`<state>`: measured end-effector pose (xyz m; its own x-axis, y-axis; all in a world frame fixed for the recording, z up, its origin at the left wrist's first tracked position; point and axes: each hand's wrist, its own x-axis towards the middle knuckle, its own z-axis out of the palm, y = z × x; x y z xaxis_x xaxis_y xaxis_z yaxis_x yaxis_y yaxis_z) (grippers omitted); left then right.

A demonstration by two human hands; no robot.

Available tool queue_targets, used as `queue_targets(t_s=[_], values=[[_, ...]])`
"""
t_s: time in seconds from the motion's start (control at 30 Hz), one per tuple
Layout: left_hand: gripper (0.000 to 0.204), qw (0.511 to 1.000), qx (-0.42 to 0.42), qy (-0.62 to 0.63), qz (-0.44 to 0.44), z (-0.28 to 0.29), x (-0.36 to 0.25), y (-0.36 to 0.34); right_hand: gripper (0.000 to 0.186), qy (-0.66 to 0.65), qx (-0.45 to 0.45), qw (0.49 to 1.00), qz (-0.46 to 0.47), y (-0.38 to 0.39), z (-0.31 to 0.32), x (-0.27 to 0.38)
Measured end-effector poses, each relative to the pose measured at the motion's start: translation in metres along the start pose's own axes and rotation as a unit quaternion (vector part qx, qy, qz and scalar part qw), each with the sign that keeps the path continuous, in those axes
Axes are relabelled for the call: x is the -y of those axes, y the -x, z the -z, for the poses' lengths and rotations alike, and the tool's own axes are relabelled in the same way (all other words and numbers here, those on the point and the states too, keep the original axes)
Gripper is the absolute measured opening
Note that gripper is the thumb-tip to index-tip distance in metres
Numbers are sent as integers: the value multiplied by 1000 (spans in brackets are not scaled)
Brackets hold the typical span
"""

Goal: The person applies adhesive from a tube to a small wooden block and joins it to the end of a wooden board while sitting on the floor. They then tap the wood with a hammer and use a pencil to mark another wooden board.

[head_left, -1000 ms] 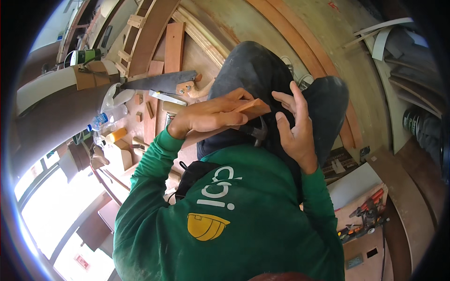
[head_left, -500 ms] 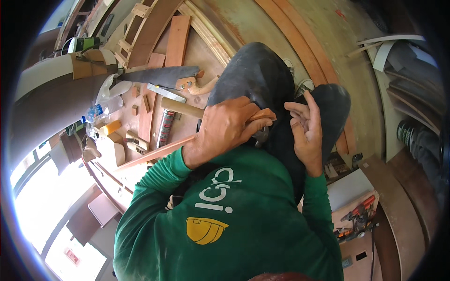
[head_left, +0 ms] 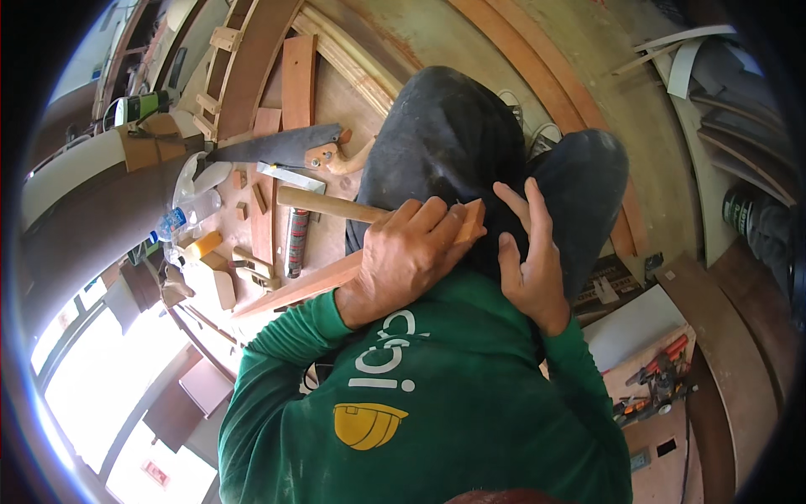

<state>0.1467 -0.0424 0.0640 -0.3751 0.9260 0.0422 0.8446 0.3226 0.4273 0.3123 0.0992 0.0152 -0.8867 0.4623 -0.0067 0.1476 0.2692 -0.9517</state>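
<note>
My left hand (head_left: 407,256) is closed round a reddish wooden strip (head_left: 327,273), whose square end shows beside its fingers over my lap. A pale wooden tool handle (head_left: 327,203) reaches leftward from beneath that hand; its head is hidden, and I cannot tell whether my fingers also hold it. My right hand (head_left: 529,256) is raised just right of the strip's end, fingers apart and slightly curled, holding nothing. Both hands are in front of my dark trousers (head_left: 445,126) and green top.
At left lie a handsaw (head_left: 277,147), a sealant tube (head_left: 295,244), a wooden plane (head_left: 252,269), offcuts (head_left: 241,210) and a plastic bottle (head_left: 172,223). Planks (head_left: 298,76) are behind. At right are stacked curved panels (head_left: 739,134) and tools (head_left: 655,378) on a board.
My left hand has turned and shifted a little downward with the strip, uncovering the pale handle; the metal hammer head seen earlier is now hidden. My right hand has moved lower.
</note>
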Motion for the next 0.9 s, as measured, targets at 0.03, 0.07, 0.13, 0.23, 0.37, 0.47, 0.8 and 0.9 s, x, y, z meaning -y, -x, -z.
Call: queue_targets(t_s=[0.03, 0.07, 0.13, 0.23, 0.37, 0.47, 0.8, 0.9], values=[[36, 1000, -4, 1, 0, -1, 0, 0, 79, 14, -4, 1000, 10, 2, -1, 3], [36, 1000, -8, 3, 0, -1, 0, 1, 80, 17, -1, 1000, 13, 4, -2, 5], [36, 1000, -14, 6, 0, -3, 0, 2, 81, 23, 6, 1000, 18, 7, -5, 9], [36, 1000, -21, 13, 1, -7, 2, 4, 84, 64, 65, 995, 43, 11, -8, 4], [35, 999, -37, 14, -5, -11, 2, 5, 89, 89, 10, 996, 20, 11, -10, 6], [32, 999, -43, 15, -7, -14, 3, 7, 90, 83, 61, 995, 1, 12, -14, 4], [21, 999, -41, 34, -8, -16, 3, 10, 93, 114, 82, 990, -4, 10, -14, 6], [22, 999, -34, 28, -11, -18, 4, 11, 93, 119, 84, 989, 0, 9, -14, 7]])
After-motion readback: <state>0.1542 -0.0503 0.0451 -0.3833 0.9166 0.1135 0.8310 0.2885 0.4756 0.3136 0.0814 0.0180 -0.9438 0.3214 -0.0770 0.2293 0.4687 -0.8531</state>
